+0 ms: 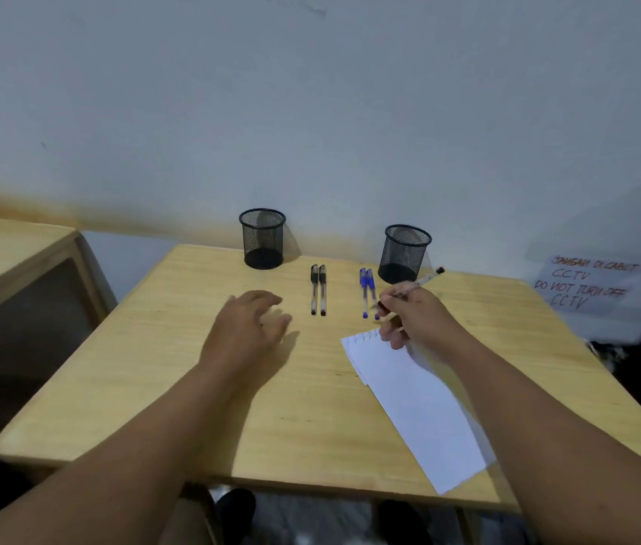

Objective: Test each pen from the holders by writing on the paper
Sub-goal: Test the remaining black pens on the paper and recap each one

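At the far left a second wooden table [4, 245] is cut off by the frame edge, its dark underside too dim to read; your own table [177, 387] fills the middle, pale wood, its near edge hiding all but two dark shapes on the floor below, which cannot be identified. Your left hand [246, 328] lies palm down over the wood with fingers loosely spread and holding nothing; whether the palm presses the surface cannot be told. Behind it, near the wall, stands the left mesh holder [262, 238], black and apparently empty; to its right lie two black pens [318, 289] side by side, touching or nearly so, then two blue pens [368, 293] likewise paired, their near tips partly hidden by your right hand [409, 316]. That hand is closed around a pale pen [417, 285], whose dark end slants up and away toward the right mesh holder [405, 253]; the writing tip is hidden under your fingers at the far corner of the white paper [421, 407], where faint marks show but cannot be read; your forearm covers the sheet's right edge. On the wall at far right hangs a handwritten sign [586, 287], its text blurred but mentioning CCTV.
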